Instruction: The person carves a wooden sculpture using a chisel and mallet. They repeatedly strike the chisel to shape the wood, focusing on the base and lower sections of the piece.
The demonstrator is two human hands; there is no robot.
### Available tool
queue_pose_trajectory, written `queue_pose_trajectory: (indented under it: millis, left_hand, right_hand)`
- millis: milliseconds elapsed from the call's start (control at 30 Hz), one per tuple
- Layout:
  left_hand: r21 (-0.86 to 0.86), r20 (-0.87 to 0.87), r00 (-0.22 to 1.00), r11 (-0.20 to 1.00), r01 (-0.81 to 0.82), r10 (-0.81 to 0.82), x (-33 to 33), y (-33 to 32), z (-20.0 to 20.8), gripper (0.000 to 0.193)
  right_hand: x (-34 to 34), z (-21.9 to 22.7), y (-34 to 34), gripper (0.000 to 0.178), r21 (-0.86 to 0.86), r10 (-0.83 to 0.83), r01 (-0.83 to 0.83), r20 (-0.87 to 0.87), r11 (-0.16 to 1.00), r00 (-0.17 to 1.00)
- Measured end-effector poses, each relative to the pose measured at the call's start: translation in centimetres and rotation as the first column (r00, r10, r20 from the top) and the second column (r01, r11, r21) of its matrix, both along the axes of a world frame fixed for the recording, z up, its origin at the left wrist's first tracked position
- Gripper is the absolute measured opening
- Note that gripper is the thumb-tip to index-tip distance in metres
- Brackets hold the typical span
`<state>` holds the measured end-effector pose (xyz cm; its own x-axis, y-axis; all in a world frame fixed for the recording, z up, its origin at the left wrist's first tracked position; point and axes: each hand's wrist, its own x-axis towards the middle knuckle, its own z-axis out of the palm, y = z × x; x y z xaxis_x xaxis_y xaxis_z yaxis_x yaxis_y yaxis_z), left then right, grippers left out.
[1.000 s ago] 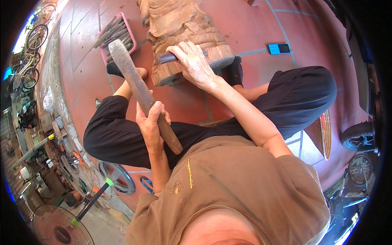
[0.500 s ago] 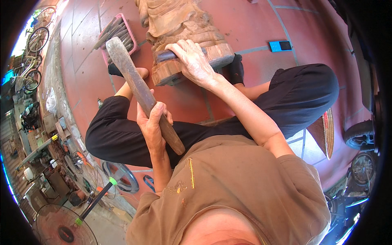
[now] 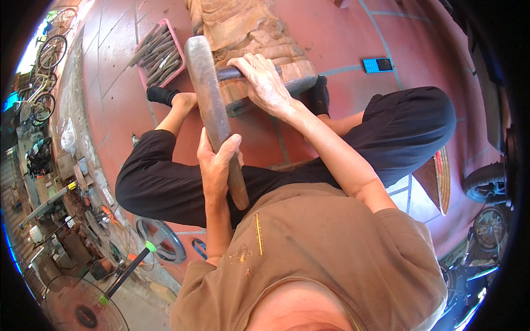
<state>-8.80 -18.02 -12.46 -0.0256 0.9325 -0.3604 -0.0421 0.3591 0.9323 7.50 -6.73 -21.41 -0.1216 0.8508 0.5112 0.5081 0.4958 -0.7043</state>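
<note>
My left hand (image 3: 217,163) is wrapped round the lower part of a long wooden mallet (image 3: 208,83), a club-like bar with a pale, worn upper end. Its broad part stands by the left end of a dark rod-like tool, likely a chisel (image 3: 227,73); whether they touch I cannot tell. My right hand (image 3: 265,83) is closed over that tool, which lies crosswise at the base of a carved wooden figure (image 3: 237,33). The tool's right end shows only a little past my fingers. Carved folds cover the figure, and its top runs out of view.
A pink tray (image 3: 181,49) of several chisel-like tools stands left of the figure, by my foot. On the red tiles at the right lies a blue phone (image 3: 378,65). A fan (image 3: 85,309) and clutter line the left side; a wheel (image 3: 487,183) stands at the right.
The mallet's upper end has swung right, from beside the tray to the end of the chisel, and my left hand moved with it. My right hand stays nearly in place.
</note>
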Motion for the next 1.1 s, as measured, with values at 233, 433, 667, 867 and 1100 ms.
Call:
queue_pose_trajectory:
  millis: [233,433,667,867,1100]
  left_hand:
    - [0.286,0.206,0.945,0.908,-0.307,0.255,-0.4,0.3,0.6,0.047]
    - [-0.039,0.091,0.995,0.998,0.040,-0.036,0.3,0.2,-0.8,0.044]
    - [0.066,0.044,0.992,0.990,-0.125,0.122,-1.4,0.9,-0.8,0.045]
    - [0.047,0.050,0.981,0.981,-0.188,0.186,-2.6,-0.2,-1.4,0.047]
    - [0.028,0.115,0.978,0.983,-0.180,0.176,-1.5,-1.3,-1.8,0.052]
  right_hand:
    - [0.1,0.2,0.0,0.046,-0.002,0.003,-0.003,-0.027,1.000,1.000]
    - [0.4,0.1,0.3,0.045,-0.012,-0.011,0.011,-0.029,1.000,1.000]
    - [0.0,-0.7,-0.3,0.050,0.025,0.021,-0.026,0.185,0.999,0.983]
    - [0.4,0.2,-1.1,0.055,0.030,-0.034,0.026,0.277,0.999,0.960]
    - [-1.6,-0.1,-1.7,0.047,-0.006,0.119,-0.119,0.095,0.993,0.988]
